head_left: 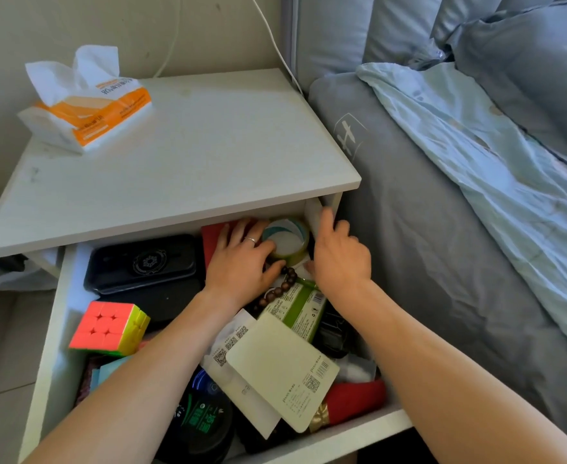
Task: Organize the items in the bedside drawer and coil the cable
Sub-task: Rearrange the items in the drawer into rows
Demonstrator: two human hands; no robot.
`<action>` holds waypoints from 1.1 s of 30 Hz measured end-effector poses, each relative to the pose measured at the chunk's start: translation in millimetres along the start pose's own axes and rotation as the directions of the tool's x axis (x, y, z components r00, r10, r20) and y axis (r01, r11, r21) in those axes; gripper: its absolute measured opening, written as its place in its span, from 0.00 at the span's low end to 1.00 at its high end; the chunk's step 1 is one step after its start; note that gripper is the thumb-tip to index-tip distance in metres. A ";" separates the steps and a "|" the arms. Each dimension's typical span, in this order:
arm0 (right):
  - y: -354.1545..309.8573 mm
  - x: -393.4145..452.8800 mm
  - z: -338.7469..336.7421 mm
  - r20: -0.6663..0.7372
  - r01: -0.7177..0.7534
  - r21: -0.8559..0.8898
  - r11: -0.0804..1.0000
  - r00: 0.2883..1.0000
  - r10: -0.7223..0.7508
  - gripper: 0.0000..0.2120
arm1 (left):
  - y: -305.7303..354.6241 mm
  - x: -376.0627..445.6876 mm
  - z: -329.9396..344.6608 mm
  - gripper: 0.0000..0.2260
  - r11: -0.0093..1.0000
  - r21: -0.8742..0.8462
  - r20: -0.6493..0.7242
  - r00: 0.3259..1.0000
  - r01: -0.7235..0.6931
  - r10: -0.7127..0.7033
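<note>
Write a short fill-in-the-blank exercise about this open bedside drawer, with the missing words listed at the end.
1. The left hand grips a roll of ____ at the back of the drawer.
2. The puzzle cube shows a ____ face on top.
3. A pack of ____ lies on the nightstand top.
4. A string of wooden ____ lies between the two hands.

Missing words: tape; pink; tissues; beads
</note>
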State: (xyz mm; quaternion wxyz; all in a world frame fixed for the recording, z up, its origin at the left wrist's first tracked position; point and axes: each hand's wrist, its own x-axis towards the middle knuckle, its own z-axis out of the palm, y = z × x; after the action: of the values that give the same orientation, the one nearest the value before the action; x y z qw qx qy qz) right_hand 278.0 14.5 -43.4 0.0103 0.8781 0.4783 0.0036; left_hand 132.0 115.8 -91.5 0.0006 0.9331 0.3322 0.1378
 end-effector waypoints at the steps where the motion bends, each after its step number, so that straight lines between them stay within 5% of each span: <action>1: 3.0 -1.9 0.0 0.034 -0.052 0.101 0.994 0.998 0.048 0.47 | -0.6 -0.7 0.6 0.16 1.000 0.003 0.000 1.000 -0.002 0.002; 10: 6.4 8.2 -11.5 0.173 -0.158 0.112 0.981 0.975 0.138 0.24 | 1.7 -2.4 -1.2 0.14 1.000 -0.016 0.008 1.000 0.022 -0.022; 18: 0.5 11.7 -11.7 0.086 -0.123 0.019 0.992 0.989 0.121 0.24 | 5.8 -0.1 1.9 0.13 0.999 0.007 -0.004 0.999 0.042 -0.042; 23: 7.7 1.6 -8.3 0.166 -0.120 0.071 0.990 0.980 0.107 0.35 | 9.0 0.2 -4.0 0.14 0.997 -0.021 0.035 0.996 0.079 -0.078; 28: 16.2 -8.0 -15.5 0.263 -0.142 0.209 0.967 0.961 0.084 0.26 | 30.5 4.6 -38.6 0.12 0.974 -0.222 0.023 0.999 -0.038 0.044; 33: 25.0 -15.1 -22.4 0.350 -0.191 0.312 0.931 0.934 0.074 0.20 | 61.5 3.1 -36.2 0.18 0.980 -0.200 0.465 0.878 -0.022 0.115</action>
State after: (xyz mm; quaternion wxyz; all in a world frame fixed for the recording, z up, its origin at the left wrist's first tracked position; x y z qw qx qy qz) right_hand 290.4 -11.4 -20.4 -0.0616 0.8851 0.4018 -0.2268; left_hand 163.1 66.5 -50.2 0.1656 0.9452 0.2741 -0.0640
